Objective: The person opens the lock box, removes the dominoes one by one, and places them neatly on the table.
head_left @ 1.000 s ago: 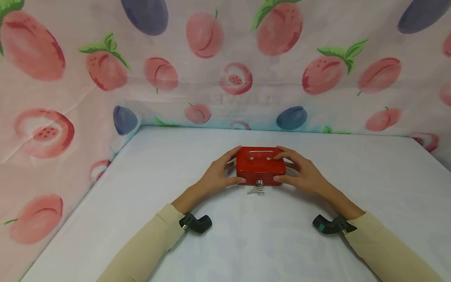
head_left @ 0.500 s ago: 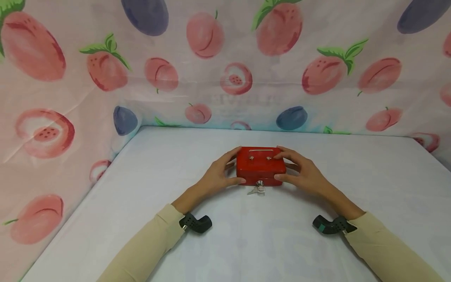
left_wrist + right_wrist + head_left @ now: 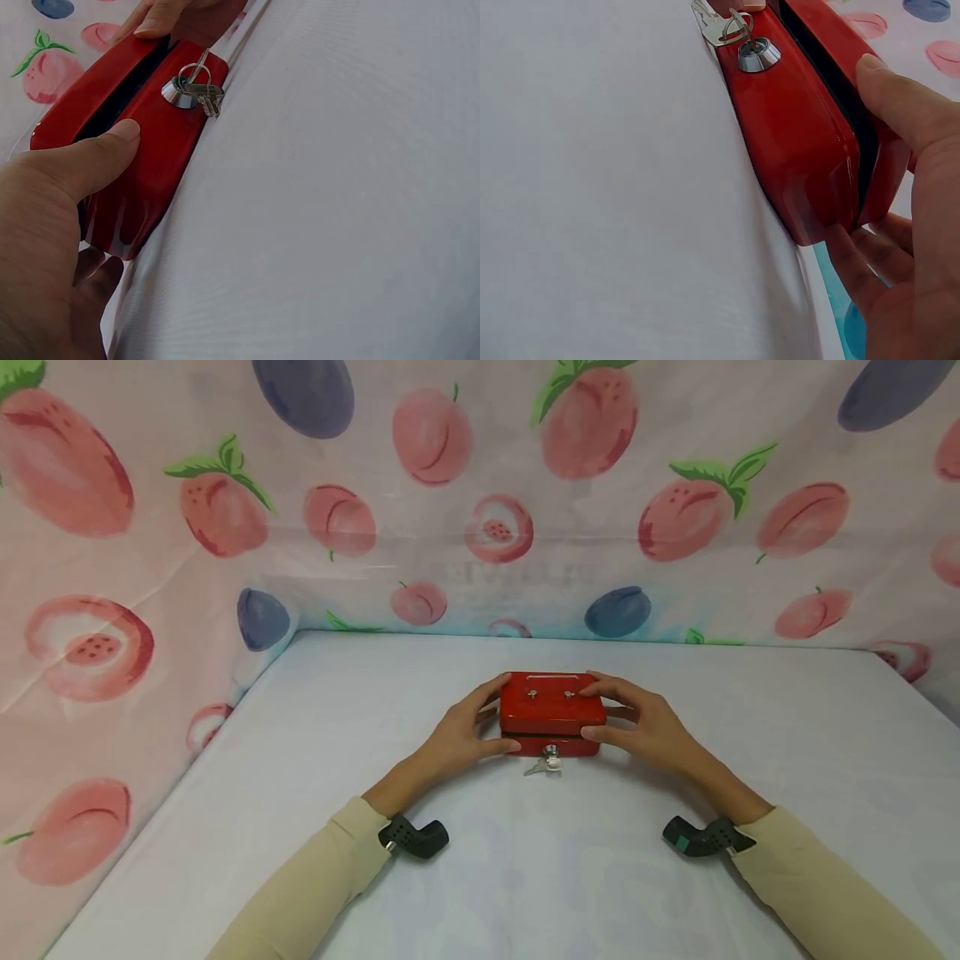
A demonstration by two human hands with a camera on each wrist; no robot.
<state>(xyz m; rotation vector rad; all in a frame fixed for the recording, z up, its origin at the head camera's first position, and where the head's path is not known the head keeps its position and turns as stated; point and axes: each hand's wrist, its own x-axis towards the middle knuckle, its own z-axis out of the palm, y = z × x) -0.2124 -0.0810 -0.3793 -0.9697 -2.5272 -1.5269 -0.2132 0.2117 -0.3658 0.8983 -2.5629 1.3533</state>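
A small red metal cash box [image 3: 551, 723] sits on the white-covered table, its wire handle folded flat on the lid [image 3: 517, 714]. The lid stands slightly raised, and a dark gap runs along the front in both wrist views. My left hand [image 3: 457, 735] grips the left end, thumb on the front of the base [image 3: 169, 142] and fingers round the side. At the right end, my right hand [image 3: 652, 727] holds the lid, thumb against its front edge, with other fingers at the side. Keys [image 3: 206, 94] on a ring hang from the silver lock [image 3: 757, 56] in the front.
White cloth [image 3: 510, 860] covers the table on all sides of the box. Behind and to the left hangs a fruit-print curtain [image 3: 570, 543]. Dark curved devices [image 3: 416, 837] are strapped at both wrists, beside the beige sleeves.
The cash box lid has lifted a little at the front, opening a dark gap, as my right thumb rose with it. My left hand stays in place on the base.
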